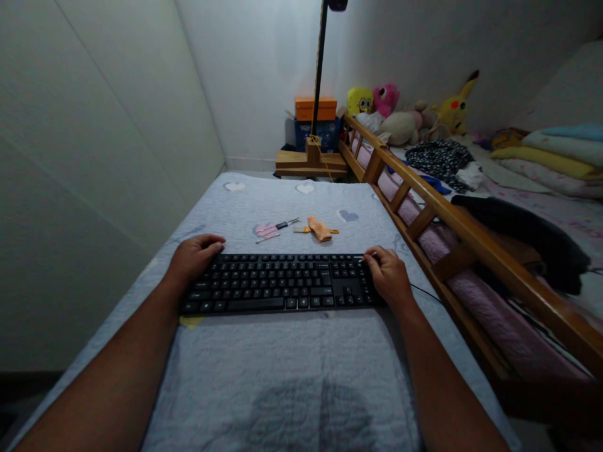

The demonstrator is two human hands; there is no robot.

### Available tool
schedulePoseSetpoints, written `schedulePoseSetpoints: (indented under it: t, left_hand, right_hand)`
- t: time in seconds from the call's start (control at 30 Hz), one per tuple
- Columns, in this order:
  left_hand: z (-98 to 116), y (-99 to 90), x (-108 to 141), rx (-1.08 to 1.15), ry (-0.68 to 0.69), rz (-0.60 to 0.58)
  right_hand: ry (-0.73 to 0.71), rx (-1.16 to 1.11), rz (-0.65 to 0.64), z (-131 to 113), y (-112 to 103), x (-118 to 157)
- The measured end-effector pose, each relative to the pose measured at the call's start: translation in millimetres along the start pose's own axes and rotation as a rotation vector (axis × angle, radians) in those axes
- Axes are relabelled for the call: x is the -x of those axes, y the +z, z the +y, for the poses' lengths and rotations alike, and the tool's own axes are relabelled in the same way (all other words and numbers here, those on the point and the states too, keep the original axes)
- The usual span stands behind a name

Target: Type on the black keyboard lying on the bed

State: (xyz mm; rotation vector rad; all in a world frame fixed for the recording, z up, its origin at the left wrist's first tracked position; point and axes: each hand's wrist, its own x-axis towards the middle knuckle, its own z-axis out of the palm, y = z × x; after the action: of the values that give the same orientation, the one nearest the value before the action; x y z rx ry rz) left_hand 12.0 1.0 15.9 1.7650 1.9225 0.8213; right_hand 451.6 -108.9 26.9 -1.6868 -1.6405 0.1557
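A black keyboard point(273, 282) lies flat across the quilted cover in front of me. My left hand point(195, 257) grips its upper left corner, thumb along the edge. Over the number pad at the right end is my right hand point(386, 273), fingers pinched on a thin white cotton swab point(362, 260) whose tip points at the keys. Another cotton swab point(267, 238) rests beyond the keyboard, beside tweezers with a dark grip point(281, 225). Right of these, an orange cloth point(320, 230) lies across a small yellow-handled brush point(334, 231).
The light blue quilted cover point(292, 370) spreads under everything. Along the right runs a wooden bed rail point(424, 188), with plush toys and bedding behind it. A wooden stand point(311, 164) with a dark pole and an orange box point(315, 108) are at the far end. The keyboard cable point(426, 292) trails right.
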Motion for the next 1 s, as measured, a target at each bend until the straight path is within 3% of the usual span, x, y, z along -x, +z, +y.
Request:
schedulePoseSetpoints:
  t: [1.0]
  left_hand:
    - [-0.9,1.2,-1.3,0.044,-0.02,-0.008]
  right_hand:
    - [0.061,0.03,0.036,9.0,-10.8,0.4]
